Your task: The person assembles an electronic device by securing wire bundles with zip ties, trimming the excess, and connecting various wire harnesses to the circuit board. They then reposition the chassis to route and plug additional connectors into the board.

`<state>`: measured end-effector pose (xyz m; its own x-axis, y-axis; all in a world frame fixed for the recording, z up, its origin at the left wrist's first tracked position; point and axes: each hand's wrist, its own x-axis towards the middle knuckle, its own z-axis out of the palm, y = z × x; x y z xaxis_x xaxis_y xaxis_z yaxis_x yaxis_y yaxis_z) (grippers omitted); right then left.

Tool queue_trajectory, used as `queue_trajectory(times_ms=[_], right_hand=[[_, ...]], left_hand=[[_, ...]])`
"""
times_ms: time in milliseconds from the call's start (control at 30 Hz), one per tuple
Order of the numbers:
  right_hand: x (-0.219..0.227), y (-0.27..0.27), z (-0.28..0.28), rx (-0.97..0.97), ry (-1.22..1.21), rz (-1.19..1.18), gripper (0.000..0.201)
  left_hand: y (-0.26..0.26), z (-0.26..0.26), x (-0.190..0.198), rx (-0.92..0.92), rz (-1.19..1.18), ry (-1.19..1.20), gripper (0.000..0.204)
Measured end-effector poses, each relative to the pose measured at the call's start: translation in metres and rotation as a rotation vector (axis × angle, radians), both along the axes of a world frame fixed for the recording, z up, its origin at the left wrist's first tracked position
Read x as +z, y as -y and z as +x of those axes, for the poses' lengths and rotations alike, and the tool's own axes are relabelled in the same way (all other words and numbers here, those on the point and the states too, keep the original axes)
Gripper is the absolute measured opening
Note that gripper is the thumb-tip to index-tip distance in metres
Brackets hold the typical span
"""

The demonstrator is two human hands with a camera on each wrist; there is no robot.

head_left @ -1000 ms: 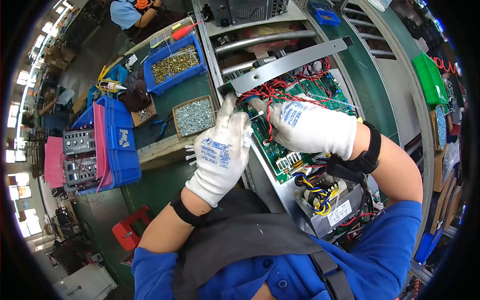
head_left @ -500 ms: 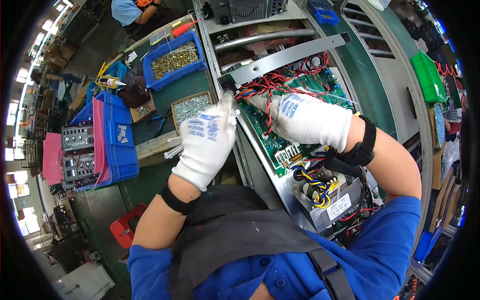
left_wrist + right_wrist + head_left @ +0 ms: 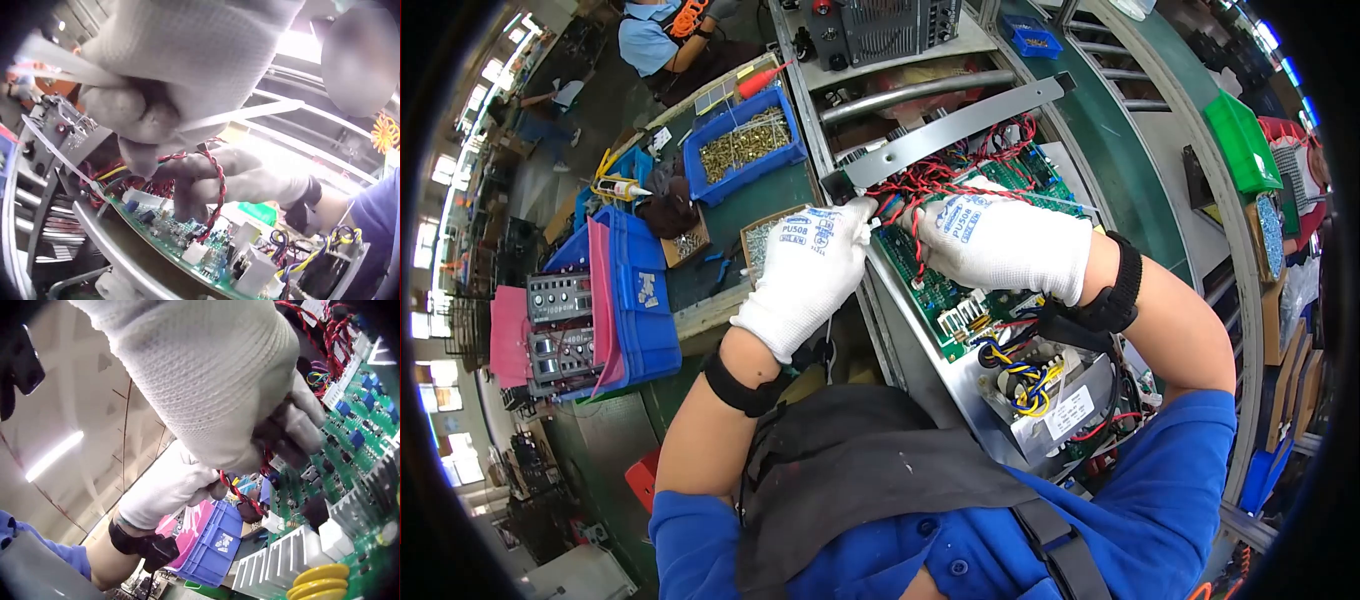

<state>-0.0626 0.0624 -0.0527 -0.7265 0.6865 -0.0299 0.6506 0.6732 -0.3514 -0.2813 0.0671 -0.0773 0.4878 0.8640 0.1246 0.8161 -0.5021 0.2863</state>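
My left hand [image 3: 808, 265], in a white glove, is at the near left corner of a green circuit board [image 3: 897, 262]. White cable ties [image 3: 256, 112] stick out from its curled fingers. A bundle of red and black twisted wires [image 3: 915, 180] crosses the board, and one more cable tie [image 3: 62, 151] stands at that bundle, its head against the wires. My right hand [image 3: 1010, 242], also gloved, bends over the board with its fingers curled on the wires, partly hidden under the palm. Both hands' fingertips are close together.
A grey metal bar [image 3: 960, 132] spans the board's far side. A metal-cased unit [image 3: 1050, 405] with yellow and blue wires sits at the near end. Leftward are a blue bin [image 3: 700, 165] of brass-coloured fasteners, a blue crate [image 3: 645, 300] and a seated person [image 3: 655, 50].
My left hand has moved left and slightly up, its fingers going from stretched out to curled. My right hand's fingers have drawn in at the wires. The whole head view has shifted slightly.
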Motion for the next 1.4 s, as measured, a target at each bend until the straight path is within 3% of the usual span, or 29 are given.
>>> queue_trajectory(times_ms=[100, 167, 233, 267, 300, 333, 367, 400, 467, 500, 533, 600, 633, 700, 733, 800, 867, 967, 1000, 1033, 1133, 1167, 1400], right_hand=[[0.006, -0.005, -0.007, -0.071, 0.027, -0.081, 0.016], [-0.005, -0.006, -0.004, -0.141, -0.073, -0.171, 0.018], [-0.001, -0.004, -0.007, -0.311, -0.153, -0.304, 0.023], [-0.016, -0.009, -0.006, -0.314, -0.154, -0.301, 0.023], [-0.045, -0.016, -0.004, -0.232, -0.308, -0.252, 0.022], [-0.049, -0.019, -0.007, -0.151, -0.459, -0.203, 0.022], [-0.046, -0.019, 0.0, -0.187, -0.524, -0.348, 0.023], [-0.031, -0.018, -0.001, -0.192, -0.522, -0.346, 0.023], [-0.005, -0.018, -0.004, -0.382, -0.219, -0.445, 0.025], [0.002, -0.011, -0.004, -0.444, -0.269, -0.457, 0.029], [0.003, -0.012, 0.0, -0.359, -0.266, -0.272, 0.032], [0.026, -0.009, 0.004, -0.578, -0.339, -0.672, 0.033], [0.026, -0.01, 0.005, -0.577, -0.337, -0.667, 0.033], [0.021, -0.012, 0.008, -0.553, -0.642, -0.904, 0.033], [0.015, -0.013, 0.005, -0.553, -0.642, -0.9, 0.033], [-0.006, -0.014, -0.003, -0.448, -0.795, -0.916, 0.032], [-0.019, -0.018, 0.006, -0.383, -0.804, -0.87, 0.035], [-0.008, -0.018, 0.02, -0.17, -0.535, -0.621, 0.03], [-0.008, -0.017, 0.021, -0.173, -0.532, -0.616, 0.03], [-0.008, -0.014, 0.021, -0.163, -0.586, -0.724, 0.03], [-0.01, -0.012, 0.023, -0.101, -0.674, -0.871, 0.03], [-0.007, -0.011, 0.023, -0.1, -0.66, -0.879, 0.031], [-0.017, -0.012, 0.026, -0.066, -0.731, -0.887, 0.032]], left_hand=[[-0.004, -0.002, -0.007, -0.005, -0.088, 0.064, 0.026], [-0.005, -0.001, -0.013, 0.055, -0.325, 0.317, 0.025], [-0.007, -0.004, -0.026, -0.042, -0.258, 0.366, 0.025], [-0.007, -0.006, -0.033, -0.138, -0.196, 0.411, 0.024], [-0.007, -0.005, -0.038, -0.112, -0.249, 0.442, 0.024], [-0.005, -0.002, -0.036, -0.118, -0.251, 0.442, 0.024], [-0.002, 0.002, -0.032, -0.07, -0.301, 0.472, 0.024], [-0.001, 0.004, -0.027, -0.021, -0.348, 0.503, 0.024], [0.001, 0.004, -0.018, 0.07, -0.43, 0.441, 0.024], [0.008, 0.002, -0.014, 0.014, -0.172, 0.274, 0.025], [0.013, 0.001, -0.005, -0.038, 0.085, 0.103, 0.025], [0.015, 0.001, 0.01, 0.021, -0.008, 0.002, 0.022], [0.016, 0.001, 0.011, 0.039, -0.011, 0.13, 0.021], [0.016, 0.004, 0.013, 0.056, -0.141, 0.44, 0.019], [0.016, 0.006, 0.017, 0.053, -0.139, 0.441, 0.019], [0.017, 0.008, 0.026, 0.182, -0.693, 0.894, 0.02], [0.016, 0.007, 0.026, 0.167, -0.722, 0.883, 0.019], [0.013, 0.007, 0.023, 0.137, -0.78, 0.878, 0.02], [0.013, 0.008, 0.022, 0.061, -0.564, 0.699, 0.019], [0.013, 0.01, 0.021, -0.011, -0.346, 0.52, 0.018], [0.017, 0.018, 0.019, 0.037, -0.268, 0.51, 0.019], [0.018, 0.019, 0.019, 0.112, -0.407, 0.578, 0.019], [0.017, 0.018, 0.025, 0.059, -0.34, 0.492, 0.02]])
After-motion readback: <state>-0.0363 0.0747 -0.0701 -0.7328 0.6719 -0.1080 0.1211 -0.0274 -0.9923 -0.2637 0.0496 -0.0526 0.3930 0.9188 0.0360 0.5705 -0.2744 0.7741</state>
